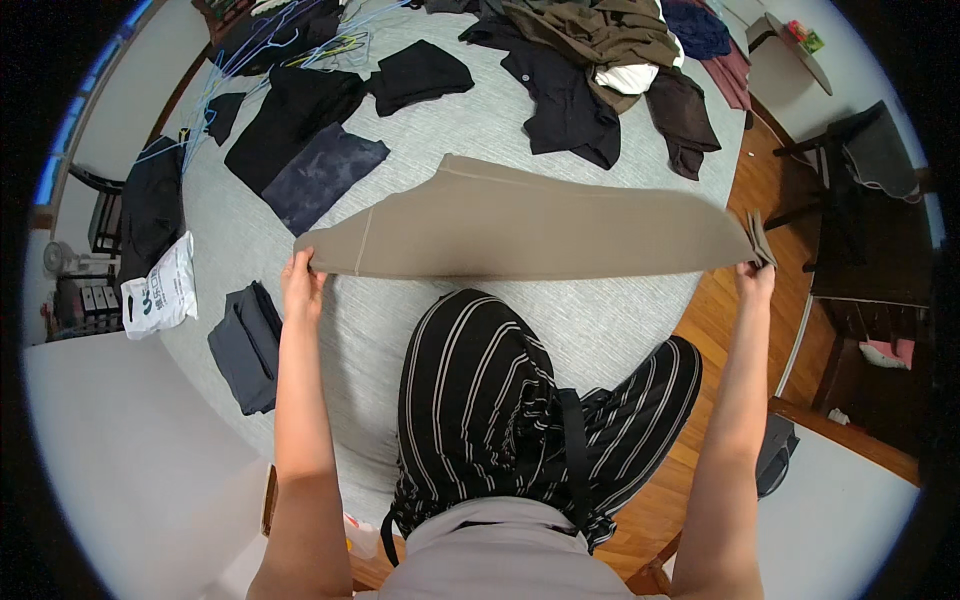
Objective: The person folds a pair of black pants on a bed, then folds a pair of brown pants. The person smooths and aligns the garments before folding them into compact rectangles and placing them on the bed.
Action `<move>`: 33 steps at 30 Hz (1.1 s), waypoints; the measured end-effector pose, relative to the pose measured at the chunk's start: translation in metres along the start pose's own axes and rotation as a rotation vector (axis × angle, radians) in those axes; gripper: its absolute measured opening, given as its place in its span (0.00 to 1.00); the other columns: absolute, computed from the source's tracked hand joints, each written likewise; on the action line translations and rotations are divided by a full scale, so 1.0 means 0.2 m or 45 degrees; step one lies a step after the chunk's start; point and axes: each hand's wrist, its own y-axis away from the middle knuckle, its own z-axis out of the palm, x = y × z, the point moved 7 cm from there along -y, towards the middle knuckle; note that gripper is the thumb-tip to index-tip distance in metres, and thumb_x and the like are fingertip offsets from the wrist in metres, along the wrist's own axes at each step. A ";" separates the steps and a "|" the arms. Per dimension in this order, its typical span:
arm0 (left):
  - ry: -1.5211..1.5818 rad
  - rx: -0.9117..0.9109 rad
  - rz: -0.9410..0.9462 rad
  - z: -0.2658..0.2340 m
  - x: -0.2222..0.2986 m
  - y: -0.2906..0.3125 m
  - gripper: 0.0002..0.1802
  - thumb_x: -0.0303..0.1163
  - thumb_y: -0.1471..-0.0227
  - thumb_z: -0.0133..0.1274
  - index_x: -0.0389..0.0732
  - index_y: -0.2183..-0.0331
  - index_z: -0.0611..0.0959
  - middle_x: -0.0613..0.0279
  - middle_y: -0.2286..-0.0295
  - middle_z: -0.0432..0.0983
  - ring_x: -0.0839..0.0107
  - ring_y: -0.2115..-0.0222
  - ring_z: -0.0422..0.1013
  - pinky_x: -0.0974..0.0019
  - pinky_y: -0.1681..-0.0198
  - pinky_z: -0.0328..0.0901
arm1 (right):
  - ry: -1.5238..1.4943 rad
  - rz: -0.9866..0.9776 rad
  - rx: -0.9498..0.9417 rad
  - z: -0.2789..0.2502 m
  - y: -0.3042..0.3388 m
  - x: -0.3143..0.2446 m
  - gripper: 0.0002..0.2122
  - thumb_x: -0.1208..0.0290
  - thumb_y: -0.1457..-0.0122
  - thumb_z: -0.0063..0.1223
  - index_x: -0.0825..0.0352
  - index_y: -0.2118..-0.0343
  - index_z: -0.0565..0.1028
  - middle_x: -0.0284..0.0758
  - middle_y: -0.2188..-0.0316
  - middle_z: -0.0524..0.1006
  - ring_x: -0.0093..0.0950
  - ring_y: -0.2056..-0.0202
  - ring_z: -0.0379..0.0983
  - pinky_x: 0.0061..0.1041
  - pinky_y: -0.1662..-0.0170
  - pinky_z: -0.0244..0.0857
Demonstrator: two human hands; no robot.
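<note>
A pair of taupe leggings (530,225), doubled lengthwise, stretches sideways above the bed in front of my knees. My left hand (302,285) grips its waistband end at the left. At the far right, the narrower leg ends are pinched in my right hand (755,280), with a bit of fabric sticking up beyond the fingers. Both hands are closed on the cloth and both arms reach forward. Close beyond the left end lies a folded dark blue-grey garment (325,178). A folded dark grey garment (247,345) rests left of my left forearm.
Across the bed (430,130) lie folded black clothes (420,78), a black shirt (565,100) and a heap of brown clothes (600,45). Blue wire hangers (270,50) tangle at the far left. A white plastic bag (160,290) sits at the left edge. Wooden floor (755,200) shows right.
</note>
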 end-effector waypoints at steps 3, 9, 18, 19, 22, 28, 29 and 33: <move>-0.143 -0.066 0.155 0.13 0.14 0.12 0.28 0.24 0.45 0.50 0.41 0.44 0.62 0.61 0.62 0.72 0.73 0.65 0.71 0.71 0.65 0.71 | 0.175 0.159 0.070 -0.24 -0.16 -0.21 0.13 0.61 0.33 0.34 0.66 0.66 0.67 0.35 0.76 0.70 0.27 0.81 0.62 0.26 0.80 0.57; 0.448 -0.308 0.189 -0.06 0.56 0.11 0.26 0.22 0.45 0.49 0.38 0.44 0.68 0.56 0.58 0.72 0.70 0.61 0.72 0.72 0.59 0.72 | -0.204 0.441 -0.008 -0.25 -0.17 -0.35 0.07 0.75 0.39 0.44 0.67 0.75 0.68 0.31 0.80 0.68 0.25 0.78 0.61 0.25 0.75 0.57; 1.192 -0.204 -0.185 -0.24 0.85 0.40 0.18 0.19 0.44 0.48 0.23 0.51 0.70 0.38 0.53 0.69 0.53 0.51 0.69 0.62 0.50 0.72 | -0.920 0.575 -0.692 0.06 0.14 -0.68 0.17 0.74 0.33 0.30 0.75 0.46 0.64 0.49 0.49 0.71 0.39 0.50 0.71 0.36 0.50 0.70; 1.177 -0.126 -0.146 -0.35 0.82 0.29 0.20 0.18 0.44 0.47 0.22 0.50 0.68 0.36 0.51 0.66 0.51 0.49 0.67 0.61 0.49 0.71 | -0.868 0.605 -0.773 0.11 0.10 -0.68 0.18 0.72 0.32 0.29 0.75 0.43 0.61 0.48 0.45 0.67 0.40 0.47 0.68 0.38 0.47 0.67; 1.246 -0.162 -0.335 -0.23 0.63 0.01 0.19 0.17 0.44 0.44 0.20 0.50 0.67 0.35 0.52 0.67 0.47 0.50 0.67 0.58 0.47 0.70 | -0.907 0.760 -0.548 0.27 -0.03 -0.53 0.20 0.68 0.32 0.29 0.74 0.42 0.60 0.53 0.46 0.66 0.45 0.45 0.66 0.42 0.45 0.66; 0.723 0.145 -0.233 -0.18 0.35 -0.54 0.12 0.22 0.43 0.47 0.21 0.59 0.72 0.36 0.57 0.71 0.45 0.56 0.71 0.57 0.53 0.74 | -0.665 0.760 -0.081 0.59 -0.25 0.16 0.24 0.61 0.32 0.28 0.79 0.42 0.57 0.59 0.44 0.60 0.51 0.49 0.67 0.46 0.51 0.71; 0.685 0.171 -0.236 -0.10 0.32 -0.55 0.11 0.22 0.43 0.48 0.22 0.60 0.73 0.37 0.58 0.71 0.45 0.57 0.71 0.57 0.53 0.74 | -0.536 0.727 -0.039 0.59 -0.30 0.20 0.25 0.60 0.31 0.25 0.81 0.45 0.60 0.60 0.46 0.63 0.52 0.50 0.68 0.46 0.52 0.72; 0.523 0.132 -0.201 0.04 0.31 -0.62 0.10 0.22 0.47 0.55 0.26 0.65 0.75 0.40 0.62 0.73 0.49 0.61 0.75 0.62 0.57 0.76 | -0.289 0.547 -0.118 0.60 -0.52 0.24 0.27 0.58 0.31 0.20 0.82 0.49 0.62 0.60 0.49 0.66 0.52 0.51 0.69 0.46 0.50 0.71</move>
